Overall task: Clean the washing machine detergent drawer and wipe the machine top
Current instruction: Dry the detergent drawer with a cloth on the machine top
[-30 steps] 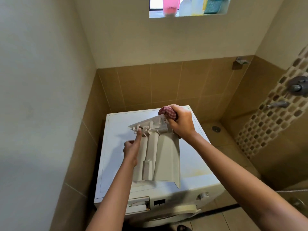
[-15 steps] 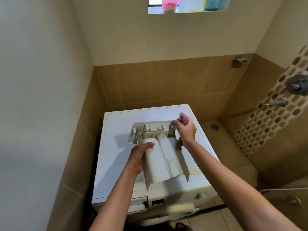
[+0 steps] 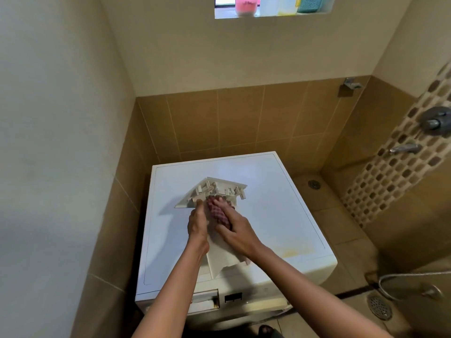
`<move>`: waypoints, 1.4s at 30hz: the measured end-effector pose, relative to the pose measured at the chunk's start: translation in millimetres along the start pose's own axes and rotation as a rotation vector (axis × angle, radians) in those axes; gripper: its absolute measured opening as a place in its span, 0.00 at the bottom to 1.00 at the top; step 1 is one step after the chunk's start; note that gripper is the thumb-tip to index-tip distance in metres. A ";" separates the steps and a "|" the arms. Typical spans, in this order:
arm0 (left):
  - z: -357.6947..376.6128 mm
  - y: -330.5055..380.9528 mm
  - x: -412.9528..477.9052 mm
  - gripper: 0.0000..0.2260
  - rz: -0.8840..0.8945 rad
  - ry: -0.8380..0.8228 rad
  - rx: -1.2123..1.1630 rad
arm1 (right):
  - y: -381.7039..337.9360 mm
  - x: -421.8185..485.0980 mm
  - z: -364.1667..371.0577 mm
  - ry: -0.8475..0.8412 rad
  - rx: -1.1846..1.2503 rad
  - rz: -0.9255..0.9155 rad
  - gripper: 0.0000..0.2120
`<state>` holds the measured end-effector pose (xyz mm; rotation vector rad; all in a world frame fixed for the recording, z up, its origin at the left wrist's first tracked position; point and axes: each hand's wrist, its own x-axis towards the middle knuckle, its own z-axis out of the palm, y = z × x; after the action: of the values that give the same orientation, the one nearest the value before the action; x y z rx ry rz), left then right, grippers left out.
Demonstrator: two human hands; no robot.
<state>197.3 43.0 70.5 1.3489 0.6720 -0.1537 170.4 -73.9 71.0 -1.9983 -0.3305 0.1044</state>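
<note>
So you've got the detergent drawer (image 3: 220, 254) out of the machine and held above the washing machine top (image 3: 280, 215), front panel pointing away from you and tilted. Your left hand (image 3: 197, 226) has its grip closed on the drawer's left side, index finger running up toward the panel. Your right hand (image 3: 235, 234) has its grip around a bunched red-and-white checked cloth (image 3: 219, 212) and is pressing it onto the drawer body just behind the panel. The two hands sit right beside each other. Down on the machine's front left, the drawer slot (image 3: 205, 301) is open, with some brownish grime at its corner. There's a yellowish stain (image 3: 295, 251) on the surface of the top, near the front right edge. A floor drain (image 3: 379, 306) sits off to the right.
</note>
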 end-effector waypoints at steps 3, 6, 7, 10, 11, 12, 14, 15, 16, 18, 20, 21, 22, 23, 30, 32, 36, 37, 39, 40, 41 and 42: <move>-1.8 -1.8 10.3 0.21 -0.006 -0.014 -0.076 | -6.7 14.8 5.0 0.040 -0.113 -0.088 0.26; -7.6 4.4 30.6 0.26 -0.062 0.022 -0.175 | -1.3 9.1 -0.1 -0.037 -0.268 -0.277 0.21; -9.4 9.4 33.4 0.26 -0.081 0.046 -0.196 | 2.7 5.0 -3.4 -0.069 -0.299 -0.333 0.20; -13.0 22.0 38.1 0.26 -0.052 0.131 -0.224 | 17.5 -8.2 -9.8 -0.176 -0.308 -0.449 0.17; -14.1 28.3 32.1 0.26 -0.037 0.140 -0.220 | 22.9 -12.0 -12.6 -0.192 -0.279 -0.472 0.16; -13.9 35.9 21.8 0.25 -0.026 0.147 -0.217 | 28.0 -14.8 -16.4 -0.194 -0.236 -0.478 0.16; -15.2 43.7 10.0 0.19 -0.019 0.145 -0.203 | 33.9 -17.2 -24.2 -0.197 -0.099 -0.425 0.18; -17.0 44.8 8.3 0.17 -0.023 0.140 -0.199 | 33.1 -16.2 -27.0 -0.204 -0.018 -0.361 0.19; -18.3 44.8 8.0 0.16 -0.031 0.136 -0.182 | 31.9 -13.1 -27.9 -0.206 0.051 -0.273 0.19; -19.3 41.5 10.6 0.17 -0.038 0.124 -0.150 | 25.7 -2.3 -25.8 -0.143 0.124 -0.091 0.19; -17.0 37.4 10.3 0.18 -0.032 0.099 -0.125 | 19.8 11.2 -23.7 -0.014 0.163 0.066 0.16; -15.7 35.7 9.5 0.18 -0.029 0.087 -0.110 | 18.4 17.7 -24.3 0.036 0.183 0.129 0.15; -14.4 34.6 9.7 0.17 -0.020 0.083 -0.095 | 18.5 23.9 -25.7 0.072 0.201 0.184 0.14; -13.9 33.6 9.0 0.17 -0.011 0.081 -0.087 | 20.7 28.8 -27.9 0.099 0.216 0.239 0.13; -18.9 33.8 9.5 0.16 0.007 0.095 -0.087 | 38.9 29.9 -31.2 0.176 0.332 0.441 0.11; -19.8 34.4 10.0 0.15 0.023 0.128 -0.087 | 41.0 20.2 -24.5 0.179 0.301 0.428 0.12; -20.8 34.5 7.6 0.16 0.070 0.201 -0.096 | 47.3 -6.5 -9.8 0.156 0.283 0.453 0.10; -20.6 33.8 7.2 0.17 0.079 0.207 -0.096 | 49.1 -12.6 -6.4 0.143 0.280 0.464 0.10; -20.2 33.9 5.1 0.17 0.105 0.208 -0.098 | 50.2 -22.2 -4.5 0.115 0.243 0.474 0.10; -20.3 33.8 3.8 0.17 0.116 0.210 -0.099 | 51.1 -25.5 -7.2 0.086 0.209 0.473 0.10; -20.9 34.1 2.7 0.17 0.126 0.215 -0.105 | 54.6 -27.1 -12.1 0.043 0.160 0.473 0.10; -21.9 35.4 1.2 0.17 0.130 0.222 -0.118 | 54.5 -28.9 -18.6 -0.012 0.118 0.481 0.11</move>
<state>207.3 72.3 98.4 1.3017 0.7636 0.1406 156.9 -120.1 28.2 -1.9244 0.1524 0.4294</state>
